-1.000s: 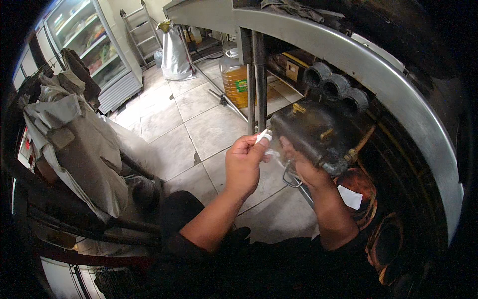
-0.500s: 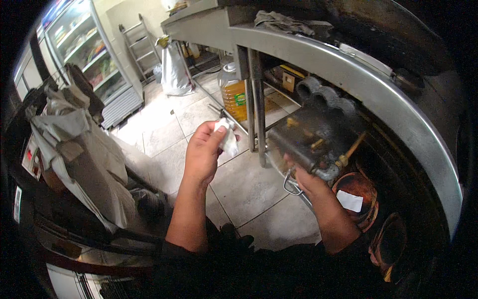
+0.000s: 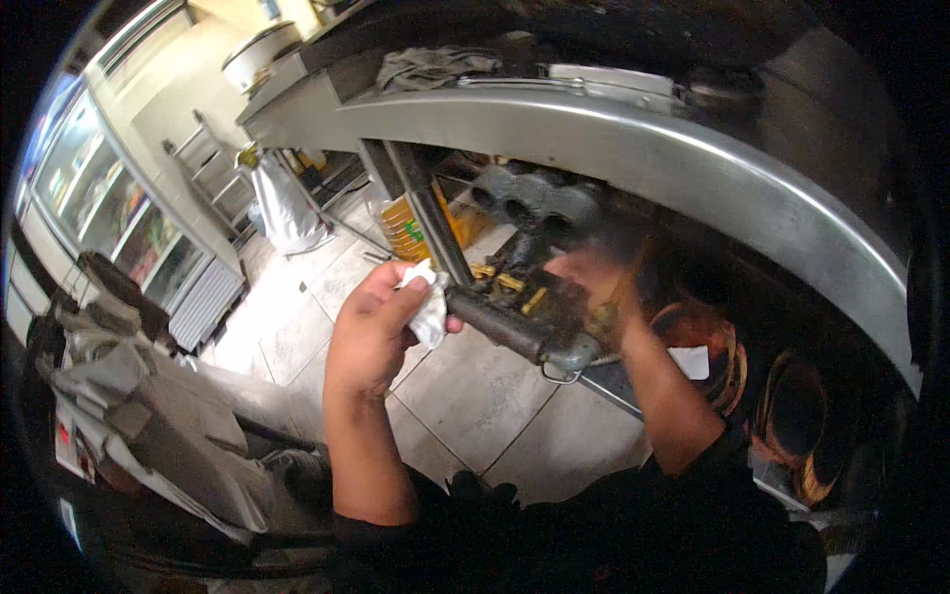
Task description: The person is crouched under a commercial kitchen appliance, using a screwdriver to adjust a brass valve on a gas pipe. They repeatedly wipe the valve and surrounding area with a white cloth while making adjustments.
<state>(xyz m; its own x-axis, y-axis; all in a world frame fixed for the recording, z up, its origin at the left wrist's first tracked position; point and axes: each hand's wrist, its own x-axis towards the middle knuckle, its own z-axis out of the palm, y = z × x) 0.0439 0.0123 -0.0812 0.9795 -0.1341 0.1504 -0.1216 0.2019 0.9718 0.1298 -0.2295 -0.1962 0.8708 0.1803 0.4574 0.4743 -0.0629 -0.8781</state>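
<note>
In my left hand (image 3: pixel 368 322), closed with the thumb on top, is a crumpled white piece of tissue or cloth (image 3: pixel 428 309). It is close to the left end of a dark, thick metal pipe (image 3: pixel 500 329) with an elbow fitting. Several brass valves (image 3: pixel 508 282) sit along this pipe. My right hand (image 3: pixel 599 282) reaches over the pipe's right part, beside the valves and below a grey round-holed metal casting (image 3: pixel 534 198). Motion smears its fingers, so its grip cannot be made out.
A steel counter (image 3: pixel 633 134) curves overhead, with a grey rag (image 3: pixel 435 69) on it. Behind its leg stands a yellow oil jug (image 3: pixel 401 233). Brown round pans (image 3: pixel 737 361) are at right, a white card (image 3: pixel 690 362) by them. Grey cloth (image 3: pixel 148 426) hangs left; a glass-door fridge (image 3: pixel 119 213) stands beyond.
The view has shifted right and toward the counter. My right hand has moved from the pipe's near elbow to farther in beside the valves. My left hand still holds the white piece.
</note>
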